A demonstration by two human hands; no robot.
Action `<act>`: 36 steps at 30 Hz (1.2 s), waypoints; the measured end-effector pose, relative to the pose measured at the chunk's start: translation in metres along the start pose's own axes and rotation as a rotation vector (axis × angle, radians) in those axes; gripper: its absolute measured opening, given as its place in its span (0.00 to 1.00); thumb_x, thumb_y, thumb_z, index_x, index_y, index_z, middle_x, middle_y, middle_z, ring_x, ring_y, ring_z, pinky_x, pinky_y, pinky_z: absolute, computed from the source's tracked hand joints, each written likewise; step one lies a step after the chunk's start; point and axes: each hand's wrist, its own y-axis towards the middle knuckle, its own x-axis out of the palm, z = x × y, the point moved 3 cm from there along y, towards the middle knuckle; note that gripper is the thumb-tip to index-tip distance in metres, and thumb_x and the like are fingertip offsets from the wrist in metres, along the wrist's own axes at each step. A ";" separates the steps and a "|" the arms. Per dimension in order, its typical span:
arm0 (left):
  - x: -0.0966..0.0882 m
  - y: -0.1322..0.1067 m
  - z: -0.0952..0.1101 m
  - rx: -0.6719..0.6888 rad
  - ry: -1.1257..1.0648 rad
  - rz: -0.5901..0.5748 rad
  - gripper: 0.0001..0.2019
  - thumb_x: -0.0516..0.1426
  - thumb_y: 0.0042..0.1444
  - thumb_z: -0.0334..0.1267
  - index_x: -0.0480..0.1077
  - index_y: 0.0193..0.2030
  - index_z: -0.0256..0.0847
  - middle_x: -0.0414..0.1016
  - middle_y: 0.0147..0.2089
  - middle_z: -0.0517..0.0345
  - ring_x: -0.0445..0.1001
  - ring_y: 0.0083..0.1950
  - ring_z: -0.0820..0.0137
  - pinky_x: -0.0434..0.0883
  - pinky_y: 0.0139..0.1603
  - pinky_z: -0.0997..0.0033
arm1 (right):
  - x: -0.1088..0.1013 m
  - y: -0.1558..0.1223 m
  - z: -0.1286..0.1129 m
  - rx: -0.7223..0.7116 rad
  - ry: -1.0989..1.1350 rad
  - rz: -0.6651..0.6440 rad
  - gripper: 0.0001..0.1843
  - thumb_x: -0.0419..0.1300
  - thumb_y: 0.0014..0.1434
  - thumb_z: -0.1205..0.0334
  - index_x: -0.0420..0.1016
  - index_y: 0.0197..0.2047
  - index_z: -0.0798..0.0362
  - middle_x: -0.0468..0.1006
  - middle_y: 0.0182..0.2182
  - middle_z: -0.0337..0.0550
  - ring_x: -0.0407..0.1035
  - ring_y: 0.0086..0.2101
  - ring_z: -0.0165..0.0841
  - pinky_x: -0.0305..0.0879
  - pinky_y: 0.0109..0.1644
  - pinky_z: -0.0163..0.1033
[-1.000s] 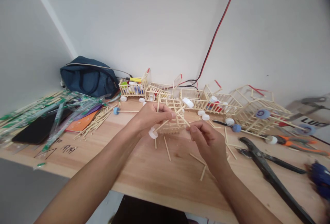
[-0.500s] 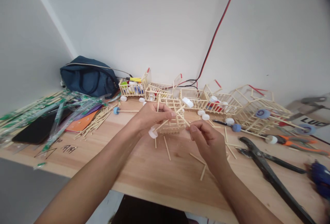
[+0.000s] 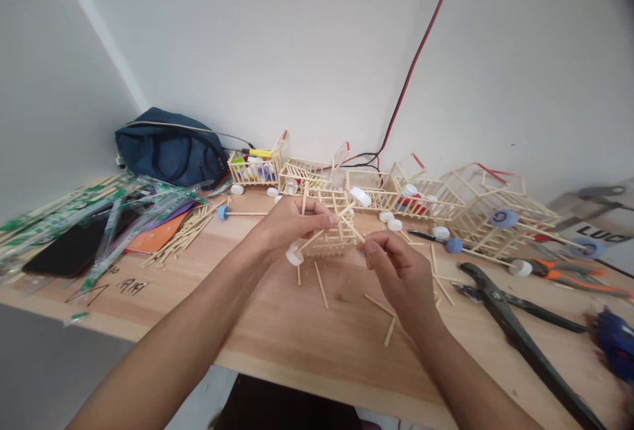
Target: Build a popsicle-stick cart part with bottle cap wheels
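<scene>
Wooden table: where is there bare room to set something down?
The table is bare between left forearm and loose sticks, toward the front; another patch lies between that forearm and the stick pile. Crowded: along the wall, with stick carts; far left, under wrappers.

A small craft workshop, it seems: along the back edge of the wooden desk (image 3: 297, 331) sit stick carts (image 3: 381, 199), short sticks (image 3: 183, 238) lie toward the left end, black pliers (image 3: 525, 337) and orange-handled pliers (image 3: 569, 275) toward the right, a stick frame (image 3: 335, 204) held between.
</scene>
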 end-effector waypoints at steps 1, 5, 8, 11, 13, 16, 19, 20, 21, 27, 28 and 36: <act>0.000 0.000 0.000 -0.001 0.004 0.002 0.12 0.67 0.40 0.42 0.73 0.26 0.35 0.68 0.22 0.64 0.57 0.22 0.81 0.51 0.23 0.78 | 0.000 0.000 0.000 -0.002 -0.002 -0.001 0.10 0.54 0.64 0.60 0.70 0.31 0.51 0.69 0.24 0.34 0.63 0.27 0.28 0.58 0.33 0.33; 0.000 0.000 0.001 0.001 0.013 -0.003 0.12 0.67 0.41 0.42 0.73 0.26 0.35 0.67 0.22 0.64 0.57 0.22 0.81 0.50 0.23 0.77 | -0.001 0.000 -0.001 0.001 -0.005 0.005 0.10 0.54 0.64 0.60 0.70 0.30 0.51 0.69 0.24 0.34 0.63 0.27 0.28 0.58 0.33 0.34; 0.001 -0.001 0.003 0.006 0.023 -0.003 0.13 0.67 0.41 0.43 0.72 0.26 0.35 0.68 0.23 0.63 0.57 0.22 0.81 0.50 0.23 0.77 | -0.001 0.000 -0.002 0.006 -0.005 0.003 0.11 0.54 0.64 0.60 0.69 0.30 0.51 0.70 0.24 0.35 0.64 0.27 0.29 0.58 0.34 0.34; 0.001 -0.001 0.004 0.005 0.029 -0.002 0.13 0.67 0.41 0.43 0.72 0.26 0.35 0.68 0.23 0.64 0.57 0.22 0.81 0.50 0.23 0.77 | -0.001 0.001 -0.003 0.002 -0.008 0.002 0.11 0.54 0.64 0.60 0.69 0.30 0.51 0.69 0.24 0.35 0.64 0.27 0.29 0.58 0.34 0.34; 0.001 -0.001 0.004 0.008 0.025 -0.002 0.13 0.67 0.41 0.43 0.72 0.27 0.35 0.68 0.23 0.64 0.57 0.22 0.81 0.51 0.23 0.77 | 0.000 0.001 -0.003 0.001 -0.009 0.002 0.11 0.54 0.64 0.60 0.69 0.30 0.51 0.69 0.24 0.34 0.64 0.27 0.29 0.58 0.34 0.34; 0.001 -0.001 0.003 0.012 0.009 -0.004 0.12 0.67 0.41 0.41 0.73 0.28 0.36 0.69 0.24 0.64 0.58 0.22 0.82 0.52 0.23 0.78 | 0.000 0.001 -0.002 0.006 -0.002 0.004 0.11 0.54 0.64 0.59 0.69 0.30 0.51 0.70 0.25 0.34 0.64 0.27 0.28 0.58 0.34 0.34; 0.001 0.000 0.001 -0.008 -0.027 -0.011 0.12 0.67 0.42 0.40 0.74 0.33 0.37 0.71 0.25 0.64 0.61 0.23 0.82 0.56 0.25 0.79 | 0.000 0.001 -0.001 0.008 0.000 0.008 0.10 0.54 0.64 0.59 0.70 0.31 0.51 0.70 0.25 0.34 0.64 0.27 0.28 0.58 0.34 0.33; 0.001 -0.001 0.001 -0.021 -0.039 -0.016 0.13 0.67 0.43 0.40 0.75 0.35 0.38 0.71 0.26 0.64 0.62 0.23 0.81 0.58 0.25 0.79 | 0.000 0.000 -0.001 0.005 0.000 0.006 0.10 0.54 0.64 0.59 0.70 0.31 0.51 0.70 0.24 0.34 0.64 0.27 0.28 0.58 0.34 0.33; 0.001 -0.001 0.000 -0.034 -0.049 -0.022 0.13 0.67 0.44 0.40 0.75 0.37 0.38 0.72 0.26 0.64 0.63 0.23 0.81 0.59 0.26 0.79 | 0.000 0.000 -0.001 0.003 -0.001 0.005 0.10 0.54 0.64 0.59 0.69 0.30 0.51 0.70 0.24 0.34 0.64 0.27 0.28 0.58 0.34 0.34; 0.001 -0.002 0.000 -0.059 -0.060 -0.026 0.13 0.66 0.45 0.38 0.76 0.38 0.39 0.73 0.27 0.62 0.65 0.24 0.81 0.62 0.26 0.79 | 0.000 0.001 -0.001 0.006 -0.006 0.005 0.11 0.54 0.64 0.59 0.70 0.31 0.51 0.70 0.24 0.35 0.64 0.26 0.29 0.59 0.33 0.34; 0.001 -0.002 0.001 -0.061 -0.063 -0.025 0.12 0.66 0.46 0.38 0.76 0.38 0.39 0.73 0.27 0.62 0.65 0.24 0.81 0.62 0.26 0.80 | 0.000 0.001 -0.001 0.007 -0.007 0.005 0.11 0.54 0.64 0.59 0.70 0.31 0.51 0.70 0.24 0.35 0.64 0.26 0.29 0.59 0.33 0.34; 0.002 -0.003 0.001 -0.053 -0.071 -0.027 0.13 0.66 0.46 0.38 0.74 0.38 0.39 0.72 0.25 0.65 0.64 0.22 0.81 0.61 0.24 0.80 | 0.000 0.001 -0.001 0.008 -0.020 0.001 0.11 0.54 0.64 0.58 0.70 0.30 0.51 0.70 0.24 0.35 0.64 0.27 0.29 0.59 0.33 0.35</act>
